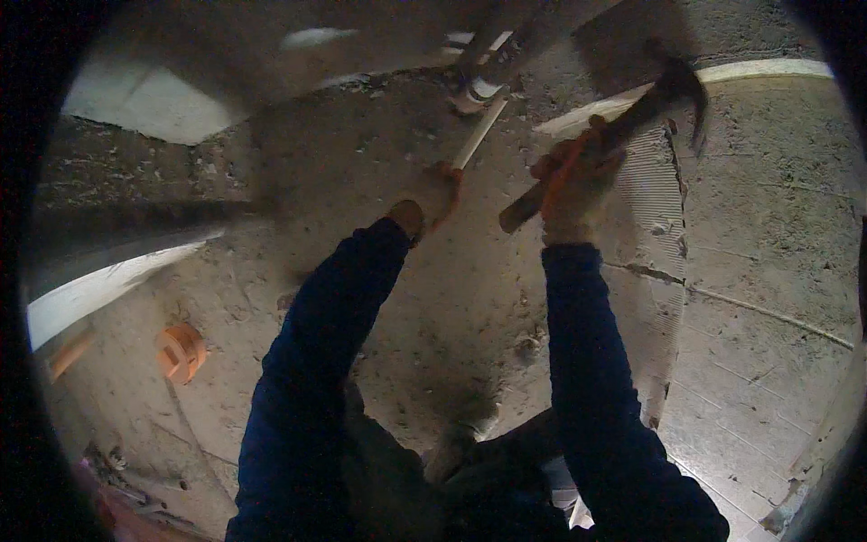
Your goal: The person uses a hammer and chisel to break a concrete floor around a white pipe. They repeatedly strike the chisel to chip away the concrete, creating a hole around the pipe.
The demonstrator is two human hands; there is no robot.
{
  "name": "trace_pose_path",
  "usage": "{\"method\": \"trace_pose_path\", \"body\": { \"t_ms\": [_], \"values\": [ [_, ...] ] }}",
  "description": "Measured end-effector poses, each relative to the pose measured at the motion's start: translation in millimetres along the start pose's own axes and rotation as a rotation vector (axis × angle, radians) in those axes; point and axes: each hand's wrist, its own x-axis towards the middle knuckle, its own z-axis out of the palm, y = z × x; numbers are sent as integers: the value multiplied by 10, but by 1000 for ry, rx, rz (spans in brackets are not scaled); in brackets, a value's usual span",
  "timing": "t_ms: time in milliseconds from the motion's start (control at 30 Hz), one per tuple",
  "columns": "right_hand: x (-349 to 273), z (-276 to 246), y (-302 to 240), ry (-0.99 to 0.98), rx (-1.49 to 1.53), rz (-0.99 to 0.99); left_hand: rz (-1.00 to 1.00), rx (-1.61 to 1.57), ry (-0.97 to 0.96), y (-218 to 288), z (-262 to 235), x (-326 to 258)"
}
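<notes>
My left hand (pixel 433 192), in a light glove with orange trim, grips the lower end of a thin white pipe (pixel 480 133) that runs up and to the right toward a blurred fitting (pixel 476 92) on the rough concrete wall. My right hand (pixel 571 185), gloved the same way, is closed around the wooden handle of a hammer (pixel 623 135). The hammer's dark head (pixel 688 88) is raised to the upper right and blurred by motion. Both forearms wear dark blue sleeves and reach up from the lower edge.
A notched, ribbed strip of plaster (pixel 657 208) runs down the wall right of my hands, with a cracked edge. An orange round pipe cap (pixel 181 352) sits low on the left. A pale beam (pixel 108 285) crosses the left side. Rubble lies at the lower left.
</notes>
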Motion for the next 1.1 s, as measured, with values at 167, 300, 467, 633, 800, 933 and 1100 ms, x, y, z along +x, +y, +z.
{"method": "trace_pose_path", "body": {
  "t_ms": [167,300,467,633,800,933,1100],
  "values": [
    [74,42,216,-124,-676,674,202,-179,154,95,6,-19],
    [74,-56,11,-132,-352,478,-127,-21,36,413,-24,-198],
    [155,131,30,-51,-65,-120,-144,-73,-5,738,-194,-259],
    [181,81,169,-185,-617,573,-249,-188,142,992,-227,-320],
    [198,-122,56,-85,-338,366,-352,-316,76,1156,-227,-495],
    [261,-2,192,-17,3,91,-359,-224,26,1249,-303,-439],
    [234,-15,312,-345,-689,558,-474,-273,-36,1125,-175,-240]
  ]
}}
